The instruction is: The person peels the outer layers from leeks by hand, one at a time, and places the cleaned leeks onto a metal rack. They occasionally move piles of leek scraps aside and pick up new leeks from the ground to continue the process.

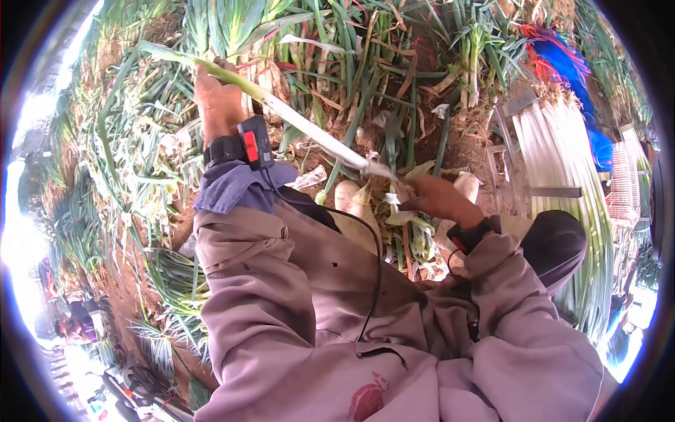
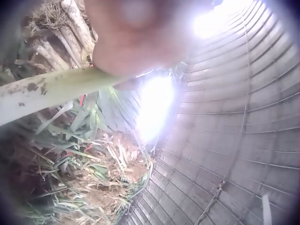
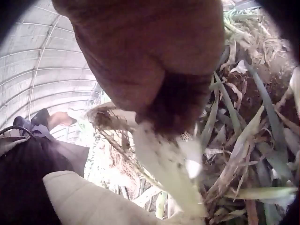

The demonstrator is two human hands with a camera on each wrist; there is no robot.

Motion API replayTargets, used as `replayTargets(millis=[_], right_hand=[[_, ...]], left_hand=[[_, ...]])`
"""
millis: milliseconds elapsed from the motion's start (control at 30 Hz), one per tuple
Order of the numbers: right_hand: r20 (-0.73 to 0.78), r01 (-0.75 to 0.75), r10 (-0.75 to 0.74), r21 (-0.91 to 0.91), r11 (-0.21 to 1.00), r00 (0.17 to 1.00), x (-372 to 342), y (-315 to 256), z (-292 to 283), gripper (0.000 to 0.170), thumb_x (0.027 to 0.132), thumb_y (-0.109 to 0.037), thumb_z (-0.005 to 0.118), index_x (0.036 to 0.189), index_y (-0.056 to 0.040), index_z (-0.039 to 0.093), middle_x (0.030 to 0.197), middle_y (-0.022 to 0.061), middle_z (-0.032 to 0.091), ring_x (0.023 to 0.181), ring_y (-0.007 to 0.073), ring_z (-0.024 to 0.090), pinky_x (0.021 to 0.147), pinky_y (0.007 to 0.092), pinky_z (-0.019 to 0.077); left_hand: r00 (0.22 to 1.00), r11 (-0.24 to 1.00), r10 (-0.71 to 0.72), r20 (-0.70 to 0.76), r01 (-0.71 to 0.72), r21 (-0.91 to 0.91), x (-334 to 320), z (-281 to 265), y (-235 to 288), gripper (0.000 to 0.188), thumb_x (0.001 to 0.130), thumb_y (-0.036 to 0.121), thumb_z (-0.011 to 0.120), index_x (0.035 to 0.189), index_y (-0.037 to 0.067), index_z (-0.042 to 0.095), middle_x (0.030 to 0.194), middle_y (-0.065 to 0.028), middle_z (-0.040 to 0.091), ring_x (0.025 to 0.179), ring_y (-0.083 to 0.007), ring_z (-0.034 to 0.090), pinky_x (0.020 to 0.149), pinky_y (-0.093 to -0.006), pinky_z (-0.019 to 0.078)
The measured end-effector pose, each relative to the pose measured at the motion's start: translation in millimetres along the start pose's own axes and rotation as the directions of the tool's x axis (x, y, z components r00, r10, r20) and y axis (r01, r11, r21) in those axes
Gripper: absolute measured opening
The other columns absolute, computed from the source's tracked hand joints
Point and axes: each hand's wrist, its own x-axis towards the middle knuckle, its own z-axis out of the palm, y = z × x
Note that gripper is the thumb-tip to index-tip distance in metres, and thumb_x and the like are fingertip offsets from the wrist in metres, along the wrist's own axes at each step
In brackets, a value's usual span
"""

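Note:
A long leek (image 1: 302,125) with a white shaft runs diagonally between the two hands. Its green upper part is gripped by my left hand (image 1: 219,102), and the white shaft (image 2: 42,96) shows soil specks in the left wrist view. At the root end, my right hand (image 1: 444,198) pinches pale leaf material. The right wrist view has that hand (image 3: 150,61) with fingers curled over a whitish, dirt-specked leaf piece (image 3: 164,164); the fingertips are in shadow.
Leeks with green leaves (image 1: 225,24) stand beyond the hands. To the right, trimmed white leeks (image 1: 555,151) lie stacked by a metal frame (image 1: 500,165), near blue netting (image 1: 566,67). Peeled leaves (image 1: 415,232) litter the ground before the knees. A ribbed greenhouse wall (image 2: 225,103) rises at the side.

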Motion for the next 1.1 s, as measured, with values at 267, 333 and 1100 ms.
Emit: replayTargets(millis=[267, 333, 1100], right_hand=[[-0.388, 0.481, -0.314, 0.483, 0.732, 0.866, 8.8, -43.6, -52.2, 0.079, 0.081, -0.05, 0.081, 0.138, -0.0021, 0.054, 0.122, 0.0104, 0.066, 0.116, 0.0235, 0.061, 0.096, 0.0386, 0.0481], [-0.163, 0.326, -0.348, 0.813, 0.483, 0.923, 14.7, -48.4, -40.0, 0.071, 0.089, -0.05, 0.075, 0.134, 0.0016, 0.056, 0.111, 0.006, 0.068, 0.104, 0.0143, 0.06, 0.089, 0.0303, 0.0482], [-0.441, 0.234, -0.051, 0.37, 0.899, 0.896, -225.0, -34.4, -52.1, 0.022, 0.089, -0.007, 0.069, 0.108, 0.003, 0.062, 0.082, 0.0139, 0.062, 0.07, 0.0301, 0.06, 0.063, 0.0407, 0.0466]], left_hand=[[0.963, 0.482, 0.101, 0.25, -0.267, 0.835, -50.3, 28.3, 31.8, 0.037, 0.1, 0.024, 0.059, 0.118, -0.009, 0.06, 0.101, -0.0103, 0.068, 0.092, -0.0152, 0.061, 0.084, -0.0298, 0.0487], [0.97, 0.517, 0.111, 0.216, -0.242, 0.821, -46.8, 22.0, 27.9, 0.035, 0.101, 0.022, 0.056, 0.118, -0.009, 0.06, 0.099, -0.0103, 0.067, 0.091, -0.0149, 0.06, 0.083, -0.0291, 0.0487], [0.813, 0.982, -0.183, -0.553, 0.172, -0.073, 28.3, -37.8, -34.1, 0.033, 0.102, 0.03, 0.049, 0.111, 0.001, 0.063, 0.109, -0.0116, 0.069, 0.103, -0.0204, 0.063, 0.087, -0.0372, 0.0482]])
